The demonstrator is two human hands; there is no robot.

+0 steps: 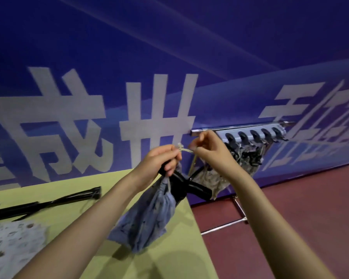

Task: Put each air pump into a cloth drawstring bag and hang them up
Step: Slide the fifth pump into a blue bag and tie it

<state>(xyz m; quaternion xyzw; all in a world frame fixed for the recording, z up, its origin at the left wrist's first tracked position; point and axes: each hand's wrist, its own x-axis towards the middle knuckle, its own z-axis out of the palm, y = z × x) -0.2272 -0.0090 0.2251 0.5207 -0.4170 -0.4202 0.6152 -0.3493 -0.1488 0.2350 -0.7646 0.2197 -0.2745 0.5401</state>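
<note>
Bagged pump is held above table edge, handle protruding from bag mouth. Hook rack is mounted on wall, right of hands; bags are hung below it. Loose pump and another bag are laid on table, left.

This looks like a sports hall or event venue. A large blue banner wall with big white characters runs across the back, and the floor is the dark red of a sports court surface. A yellow-green table stands against the banner, and a grey rack with black hooks is fixed to the wall, with bags hanging from it.
</note>
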